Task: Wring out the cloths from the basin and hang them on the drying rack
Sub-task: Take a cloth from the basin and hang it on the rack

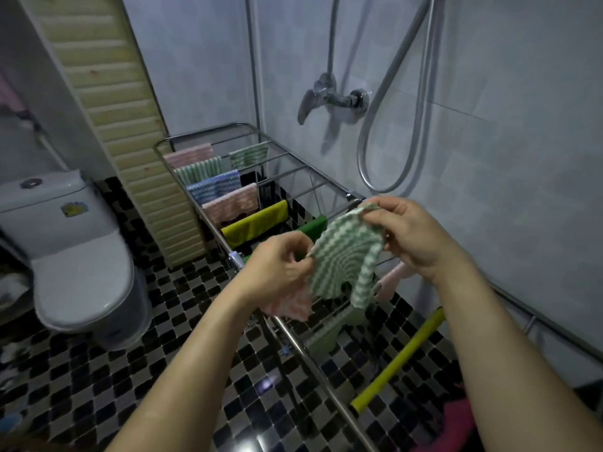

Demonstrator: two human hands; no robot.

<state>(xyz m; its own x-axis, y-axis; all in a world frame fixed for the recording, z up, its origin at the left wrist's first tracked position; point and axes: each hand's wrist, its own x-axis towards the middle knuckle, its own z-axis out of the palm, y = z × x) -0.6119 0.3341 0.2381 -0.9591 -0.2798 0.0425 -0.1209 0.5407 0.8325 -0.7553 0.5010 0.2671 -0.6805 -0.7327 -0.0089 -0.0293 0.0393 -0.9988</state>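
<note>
I hold a green-and-white striped cloth (346, 256) spread between both hands above the metal drying rack (293, 334). My left hand (277, 265) pinches its left corner, and a pink-and-white cloth (290, 303) hangs from under that same hand. My right hand (408, 236) pinches the cloth's upper right edge. Several cloths hang on the rack's far rails: pink (189, 154), green striped (199, 171), blue (212, 187), pink (231, 203), yellow (254, 226) and dark green (313, 226). The basin is mostly out of view; only a pink rim (456, 422) shows at the lower right.
A toilet (75, 256) stands at the left on the checkered tile floor (98, 370). A shower mixer (329, 99) and hose (391, 125) are on the tiled wall behind the rack. A yellow-green bar (398, 360) lies across the rack's near end. A louvred panel (127, 125) stands left of the rack.
</note>
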